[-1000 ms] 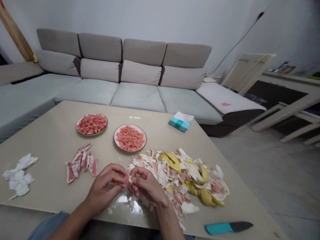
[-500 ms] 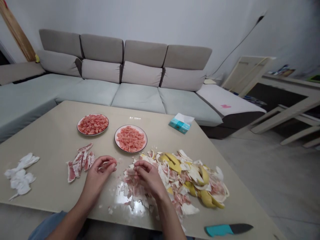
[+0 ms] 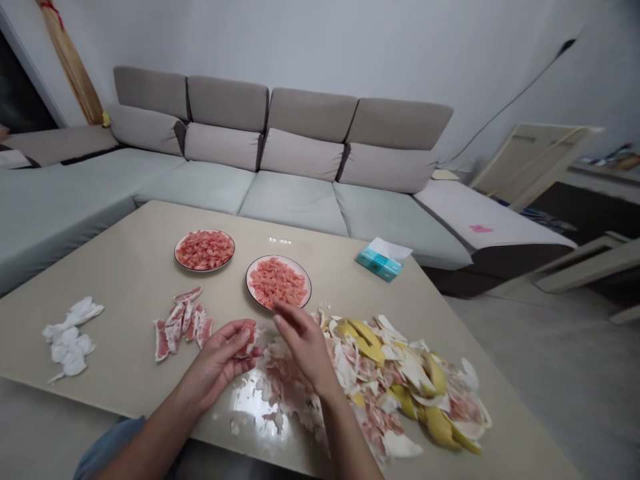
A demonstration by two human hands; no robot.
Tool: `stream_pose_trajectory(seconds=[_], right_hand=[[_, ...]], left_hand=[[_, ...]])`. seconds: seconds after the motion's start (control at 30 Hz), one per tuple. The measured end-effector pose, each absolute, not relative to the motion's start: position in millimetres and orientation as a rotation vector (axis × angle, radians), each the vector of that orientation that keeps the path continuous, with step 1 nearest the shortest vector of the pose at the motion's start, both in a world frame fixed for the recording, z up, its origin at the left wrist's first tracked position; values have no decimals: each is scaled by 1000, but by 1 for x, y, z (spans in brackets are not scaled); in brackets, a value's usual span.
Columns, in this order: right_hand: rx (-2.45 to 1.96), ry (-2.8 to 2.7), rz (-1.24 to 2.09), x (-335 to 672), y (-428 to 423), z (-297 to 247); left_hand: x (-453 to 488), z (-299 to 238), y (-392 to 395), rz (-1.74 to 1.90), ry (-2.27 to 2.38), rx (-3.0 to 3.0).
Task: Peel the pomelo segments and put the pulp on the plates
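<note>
My left hand [image 3: 223, 360] is closed around a piece of pink pomelo flesh [image 3: 247, 339], its fingers wrapped about it over the near part of the table. My right hand [image 3: 303, 347] is at the near rim of the nearer plate [image 3: 250, 287], fingers stretched and thumb apart, with nothing visible in it. Small pink pomelo pieces [image 3: 277, 281] are heaped on that plate. To the left of my left hand lie several pomelo segments [image 3: 181, 321] with white membrane on them. A pile of peel and membrane [image 3: 385, 367] spreads beside and under my right forearm.
A second plate [image 3: 180, 260] of pomelo pieces stands farther back to the left. Crumpled white tissues [image 3: 70, 340] lie at the table's left, and a blue tissue pack [image 3: 383, 260] near its far right edge. A grey sofa [image 3: 293, 197] stands behind the table [image 3: 125, 280].
My right hand has moved forward to the plate and its fingers have spread. My left hand has turned, showing the pomelo flesh. The view has shifted left, and the knife is out of sight.
</note>
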State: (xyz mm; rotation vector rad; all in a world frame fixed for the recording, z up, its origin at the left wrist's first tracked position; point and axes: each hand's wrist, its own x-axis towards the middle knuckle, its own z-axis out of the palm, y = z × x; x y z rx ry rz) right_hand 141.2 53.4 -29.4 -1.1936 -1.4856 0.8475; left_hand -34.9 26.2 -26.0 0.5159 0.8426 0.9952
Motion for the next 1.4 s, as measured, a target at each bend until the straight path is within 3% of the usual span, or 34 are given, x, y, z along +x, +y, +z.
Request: stream_pose_trajectory(seconds=[0.23,0.93,1.4], right_hand=[[-1160,-1532,751,124,3,-19],[-1121,-1787,316,115,-7,-29],[-1023,-1735,391,105,-29,-36]], left_hand=[[-30,-24,20,983,830,663],[-22,-24,15,1038,884,754],[-37,-17,26,1110,816,585]])
